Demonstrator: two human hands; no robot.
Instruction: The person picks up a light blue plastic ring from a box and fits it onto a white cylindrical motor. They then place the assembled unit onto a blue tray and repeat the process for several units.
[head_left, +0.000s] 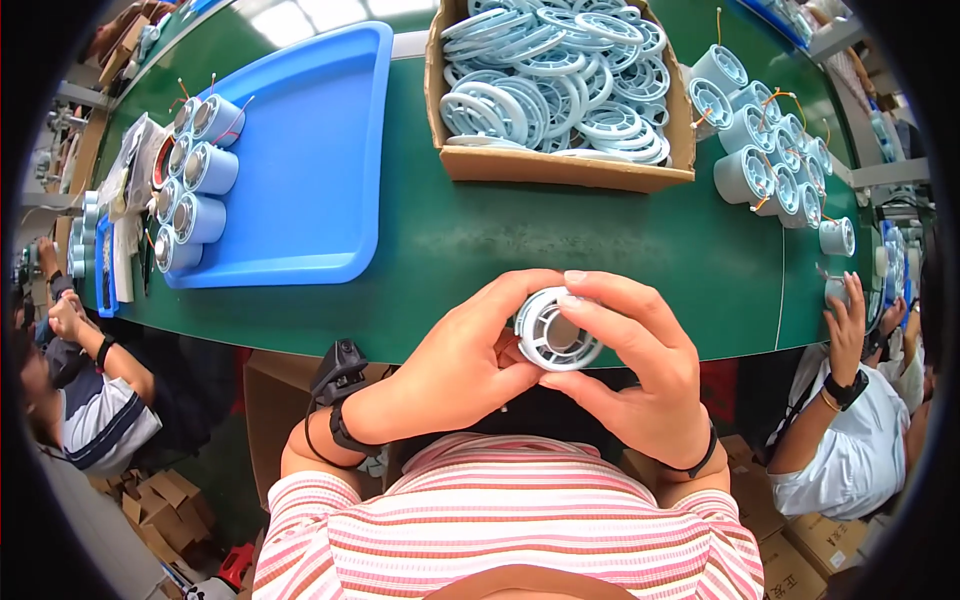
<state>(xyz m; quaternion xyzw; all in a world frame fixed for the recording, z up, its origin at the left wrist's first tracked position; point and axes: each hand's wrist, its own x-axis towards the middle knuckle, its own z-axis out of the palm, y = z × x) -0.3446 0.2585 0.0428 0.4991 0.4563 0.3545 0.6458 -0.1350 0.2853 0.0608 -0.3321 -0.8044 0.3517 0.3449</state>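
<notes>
Between my two hands, just over the table's near edge, is a round pale-blue plastic housing [546,352] with a spoked ring on its face and a greyish disc at its centre. My left hand [478,345] grips its left side, fingers curled behind it and thumb below. My right hand [640,350] closes around the ring's right side, fingertips on the upper rim and thumb at the bottom. Straight ahead stands an open cardboard box [570,176] heaped with pale-blue spoked rings [560,60].
A blue tray [310,150] lies at left, with several pale-blue cylinders [200,215] on it. More wired cylinders [750,175] cluster at right on the green table [480,240]. One co-worker [840,420] sits at right, another [95,390] at left. Cardboard boxes [170,510] stand on the floor.
</notes>
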